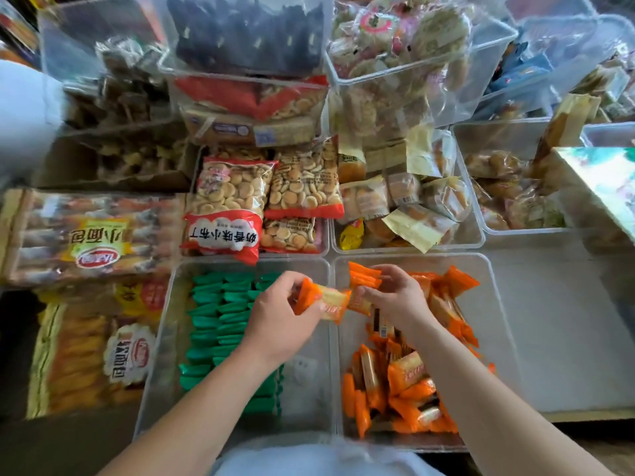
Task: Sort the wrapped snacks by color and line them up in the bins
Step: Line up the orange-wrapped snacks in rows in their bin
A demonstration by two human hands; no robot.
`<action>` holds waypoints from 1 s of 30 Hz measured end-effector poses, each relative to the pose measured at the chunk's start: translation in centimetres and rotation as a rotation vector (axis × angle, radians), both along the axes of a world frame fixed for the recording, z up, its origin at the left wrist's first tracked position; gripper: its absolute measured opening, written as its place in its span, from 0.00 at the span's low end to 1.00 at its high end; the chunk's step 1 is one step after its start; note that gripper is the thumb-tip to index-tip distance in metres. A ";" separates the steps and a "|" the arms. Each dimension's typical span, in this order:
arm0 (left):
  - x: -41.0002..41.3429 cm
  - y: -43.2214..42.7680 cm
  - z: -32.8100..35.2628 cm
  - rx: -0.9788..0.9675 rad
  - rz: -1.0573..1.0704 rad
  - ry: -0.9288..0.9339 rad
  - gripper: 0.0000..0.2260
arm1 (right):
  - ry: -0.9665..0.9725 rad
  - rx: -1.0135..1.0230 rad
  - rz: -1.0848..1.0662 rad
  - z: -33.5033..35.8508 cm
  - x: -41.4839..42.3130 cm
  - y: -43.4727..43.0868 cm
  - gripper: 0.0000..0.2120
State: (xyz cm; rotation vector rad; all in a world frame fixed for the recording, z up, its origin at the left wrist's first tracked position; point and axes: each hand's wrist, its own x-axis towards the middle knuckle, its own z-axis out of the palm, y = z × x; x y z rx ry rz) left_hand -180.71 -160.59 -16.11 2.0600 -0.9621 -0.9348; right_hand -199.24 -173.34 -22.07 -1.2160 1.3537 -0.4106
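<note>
Two clear bins stand side by side in front of me. The left bin (165, 338) holds green wrapped snacks (220, 317) lined up in rows. The right bin (494, 304) holds a loose heap of orange wrapped snacks (405, 386). My left hand (278, 314) pinches one orange snack (326, 302) over the wall between the bins. My right hand (395, 297) grips a small stack of orange snacks (364, 278) above the right bin's far end; part of the stack is hidden by the fingers.
Behind the two bins are a bin of red biscuit bags (261, 201) and a bin of yellow wrapped cakes (412, 207). Big bread bags (92, 235) lie to the left. More clear bins are stacked at the back. A grey surface (556, 321) lies to the right.
</note>
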 end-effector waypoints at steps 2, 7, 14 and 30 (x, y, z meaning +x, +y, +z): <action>0.4 0.3 -0.5 -0.010 -0.010 0.035 0.14 | 0.016 0.025 0.016 -1.4 0.9 0.1 0.21; 1.1 -0.1 -0.6 -0.006 -0.016 0.086 0.21 | 0.061 0.048 -0.014 -4.5 1.7 -0.3 0.26; 0.7 -2.1 0.1 -0.066 -0.020 0.074 0.14 | 0.139 -0.031 -0.152 -4.4 1.3 -0.2 0.23; -2.1 -4.5 -1.4 -0.032 -0.227 0.052 0.22 | 0.214 -0.345 0.300 3.0 -1.5 -0.2 0.09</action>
